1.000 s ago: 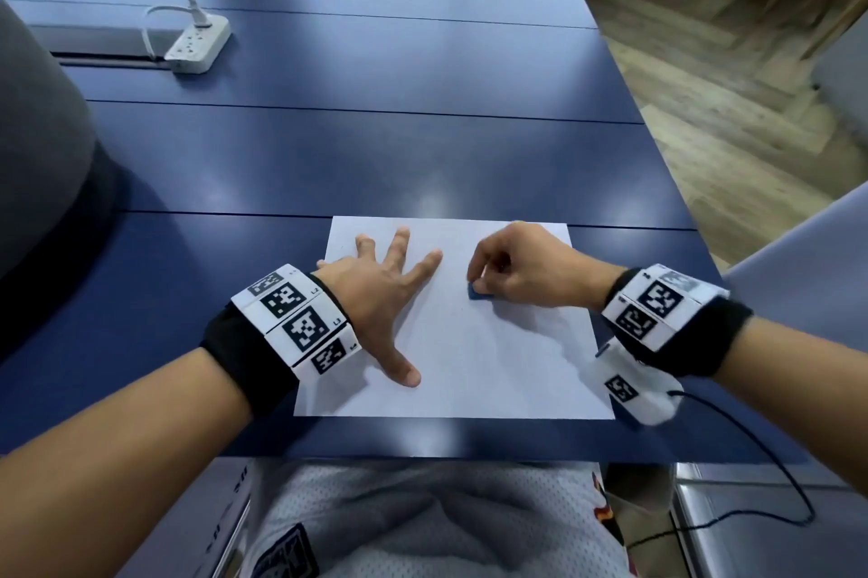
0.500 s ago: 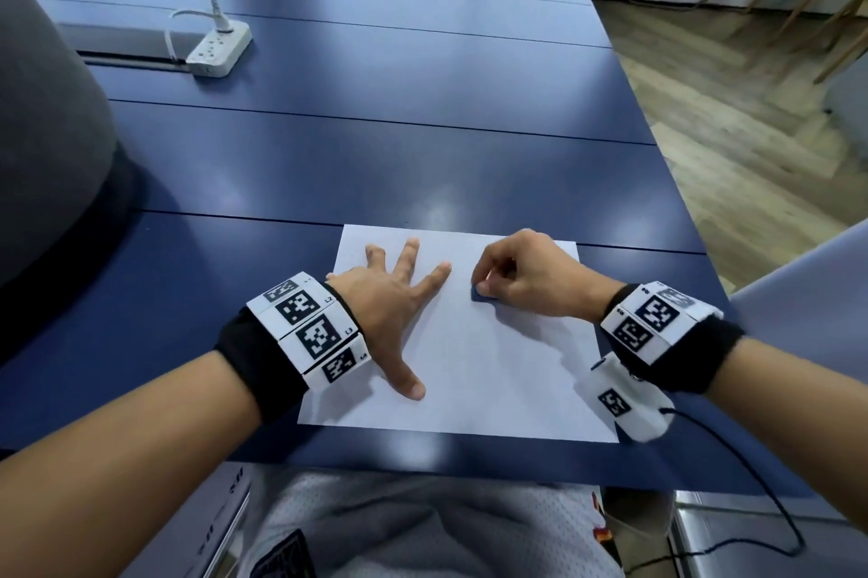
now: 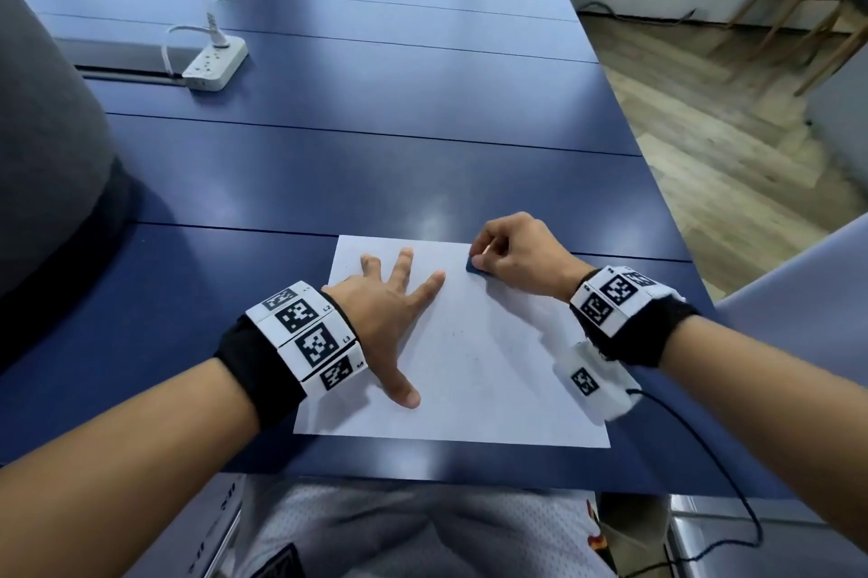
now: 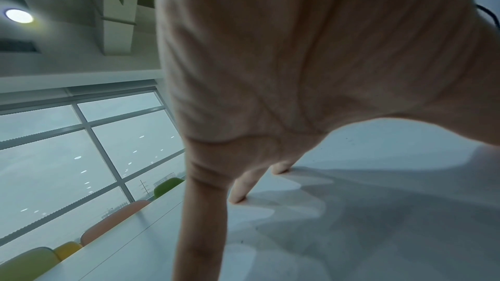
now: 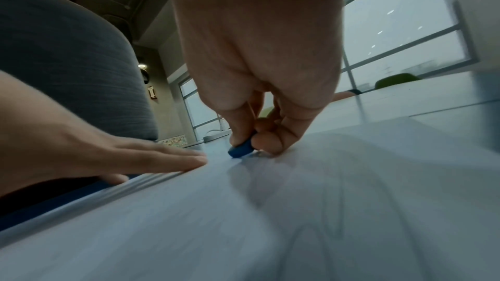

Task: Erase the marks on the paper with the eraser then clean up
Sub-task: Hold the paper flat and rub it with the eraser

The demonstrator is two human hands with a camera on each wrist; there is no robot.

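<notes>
Where wrist-seen, pinched blue eraser (image 5: 240,150)

Matt white paper (image 3: 493,366) lies on a smooth, slightly glossy blue tabletop (image 3: 375,173); the blue eraser (image 5: 240,150) looks rubbery; the floor (image 3: 732,117) is wood.

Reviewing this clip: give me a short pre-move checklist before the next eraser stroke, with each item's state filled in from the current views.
1. Paper pinned: left hand lies flat on it, fingers spread. Ok.
2. Eraser held: right hand pinches the blue eraser at its fingertips. Ok.
3. Eraser on the sheet: its lower edge meets the paper near the far edge. Ok.
4. Marks left to erase: faint specks show mid-sheet in the head view; marks or crumbs, cannot tell.
5. Stroke path clear of the left hand: a gap shows between the left fingers and the eraser. Ok.
6. Paper flat, uncreased: right wrist view is motion-blurred. Cannot tell.
</notes>
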